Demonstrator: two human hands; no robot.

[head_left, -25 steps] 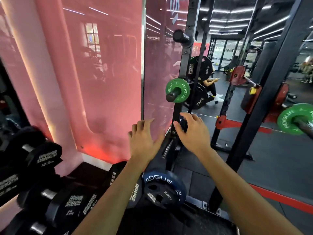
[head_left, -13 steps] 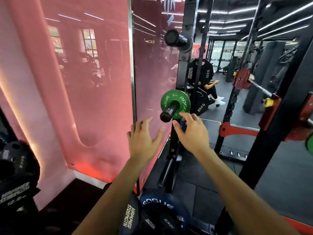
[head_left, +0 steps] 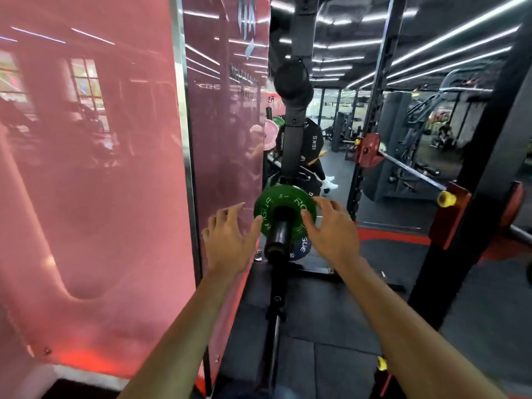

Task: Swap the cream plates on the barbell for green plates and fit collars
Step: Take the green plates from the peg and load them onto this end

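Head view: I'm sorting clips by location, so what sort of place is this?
A commercial gym, most likely. A green plate sits on a storage peg of a black rack, a loaded barbell rests in a rack behind, and rubber tile flooring covers the ground.

**Green on black, pink beside**

The green plate [head_left: 283, 208] carries pale lettering and sits on a black peg [head_left: 278, 236]. A blue plate [head_left: 302, 249] with white letters peeks below. The wall panel [head_left: 95, 174] glows pink; another barbell's plate [head_left: 370, 149] is red.
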